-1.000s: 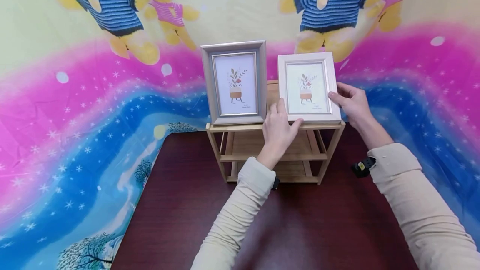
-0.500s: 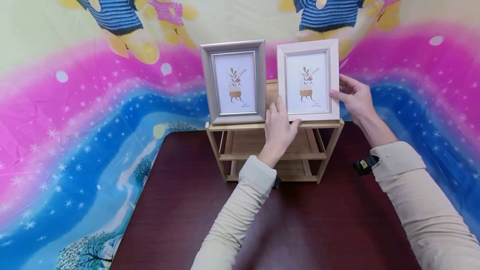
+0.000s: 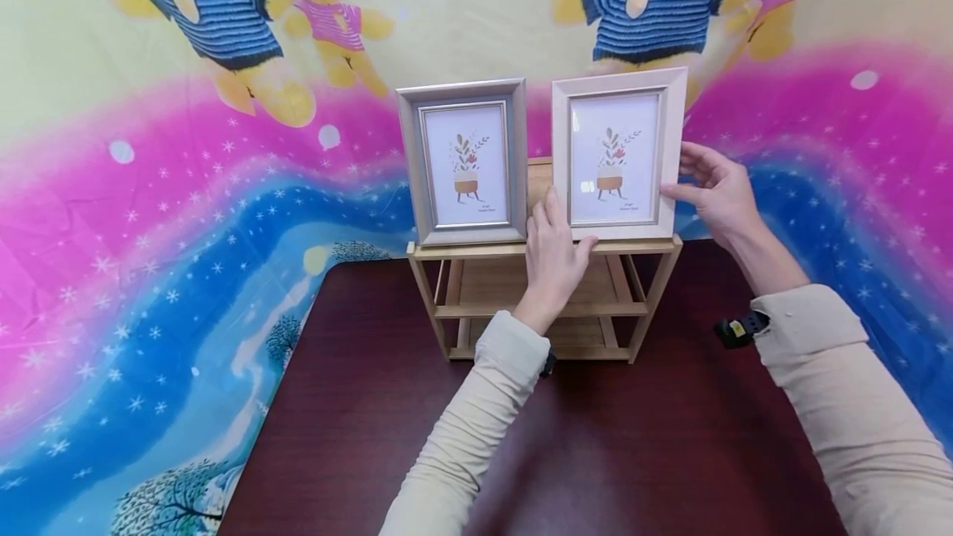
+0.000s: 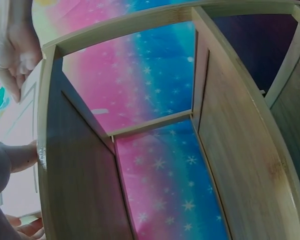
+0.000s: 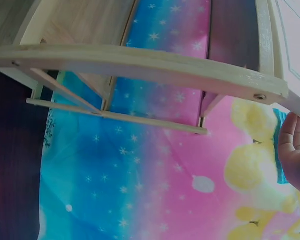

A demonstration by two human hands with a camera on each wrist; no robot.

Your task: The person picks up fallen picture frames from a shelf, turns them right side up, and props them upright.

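Note:
A white picture frame (image 3: 561, 147) with a potted-plant print leans back on the right half of the top of a wooden shelf rack (image 3: 476, 251). My right hand (image 3: 720, 193) holds its right edge, thumb at the front and fingers behind. Around its lower left corner my left hand (image 3: 553, 259) has its fingers at the side edge and its thumb along the bottom. In the left wrist view the left thumb (image 4: 22, 155) lies by the rack's upper rail. To the left stands a silver-grey picture frame (image 3: 411, 164) with the same print, untouched.
The rack has open lower shelves (image 3: 547, 294) and stands on a dark red-brown table (image 3: 357, 404). Behind it hangs a colourful cloth backdrop (image 3: 223, 271) with teddy bears and snowflakes. The table's left edge (image 3: 274, 391) runs beside the cloth.
The white frame has tilted up to stand more upright, its top edge rising. My right hand has moved slightly right and up with it. The left hand has hardly moved.

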